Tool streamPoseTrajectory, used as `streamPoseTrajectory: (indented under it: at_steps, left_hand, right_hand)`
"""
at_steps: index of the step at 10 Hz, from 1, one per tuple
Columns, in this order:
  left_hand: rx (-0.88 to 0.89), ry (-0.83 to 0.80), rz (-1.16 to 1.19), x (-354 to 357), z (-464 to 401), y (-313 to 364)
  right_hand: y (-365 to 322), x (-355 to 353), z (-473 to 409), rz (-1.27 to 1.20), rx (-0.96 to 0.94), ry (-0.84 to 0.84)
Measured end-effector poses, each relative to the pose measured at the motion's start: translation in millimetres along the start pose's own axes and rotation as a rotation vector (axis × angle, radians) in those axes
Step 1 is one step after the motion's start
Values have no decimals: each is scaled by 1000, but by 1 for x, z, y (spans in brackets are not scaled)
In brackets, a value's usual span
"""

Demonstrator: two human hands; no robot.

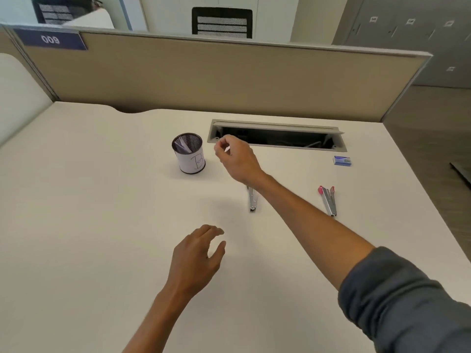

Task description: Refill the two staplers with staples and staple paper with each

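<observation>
Reaching forward, the right hand (235,156) hangs above the desk (102,225) with its fingertips drawn together near the mesh cup (190,154). They may pinch something small and pale, but I cannot tell what, or whether that grip holds anything at all. The left hand (197,256) hovers low, nearer the body than the right grip, fingers loosely curled and holding nothing.

Both staplers lie opened flat. One stapler (252,200) sits just under the right wrist, partly hidden by it; the red-tipped stapler (327,201) lies well out to the right of that forearm. The staple box (342,160) rests beyond the red-tipped one, far right of the grip. Folded paper (183,145) stands in the cup, just left of the fingertips.

The step looks like fetching paper from the cup, or dropping a stapled piece into it; refilling seems still to come, since the staplers lie open. Next likely calls for a short shift left over the cup's rim.

An open cable trough (277,136) lies just past the knuckles, an edge to avoid. Bare desk spreads left of and below both hands.
</observation>
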State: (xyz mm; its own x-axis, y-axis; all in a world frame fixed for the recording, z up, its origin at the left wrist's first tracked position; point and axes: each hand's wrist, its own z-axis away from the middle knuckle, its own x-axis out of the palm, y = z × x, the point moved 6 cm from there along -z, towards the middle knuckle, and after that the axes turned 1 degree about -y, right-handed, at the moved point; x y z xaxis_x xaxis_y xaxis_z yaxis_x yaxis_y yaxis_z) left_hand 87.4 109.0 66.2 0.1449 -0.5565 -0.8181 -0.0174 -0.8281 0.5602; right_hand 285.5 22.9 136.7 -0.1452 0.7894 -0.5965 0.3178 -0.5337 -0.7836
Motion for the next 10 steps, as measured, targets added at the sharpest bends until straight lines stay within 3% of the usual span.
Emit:
streamPoseTrajectory:
  at_steps: [5,10]
  left_hand:
    - [-17,-33,44,2,-15,-24]
    - [18,-14,57,-1,-13,-13]
  right_hand:
    - [0,66,-104,178,111,-105]
    - [-5,34,-71,72,15,-78]
